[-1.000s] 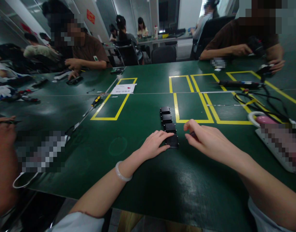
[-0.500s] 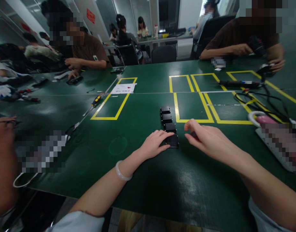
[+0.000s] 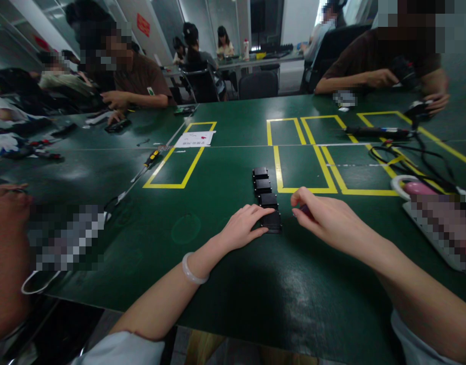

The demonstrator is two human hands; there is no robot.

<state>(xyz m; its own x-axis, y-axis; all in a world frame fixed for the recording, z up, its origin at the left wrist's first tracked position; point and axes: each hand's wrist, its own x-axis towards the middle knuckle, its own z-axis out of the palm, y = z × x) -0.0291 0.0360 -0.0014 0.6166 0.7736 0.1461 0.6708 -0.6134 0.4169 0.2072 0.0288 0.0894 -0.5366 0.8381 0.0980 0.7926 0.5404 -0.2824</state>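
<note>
Four black rectangular modules lie in a row on the green table, long axis running away from the person. The left hand lies flat, fingers touching the nearest module. The right hand, just right of it, pinches a small dark tool.

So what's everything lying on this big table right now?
black blocks: four, black, row at table centre
table: one, dark green, yellow taped boxes
paper: one, white, far left box
screwdriver: one, yellow-black, left of centre
cables: black, far right
co-workers: several, seated around the far edge
bracelet: one, pale, left wrist
left hand: resting on nearest block
right hand: pinching something small, unclear
</note>
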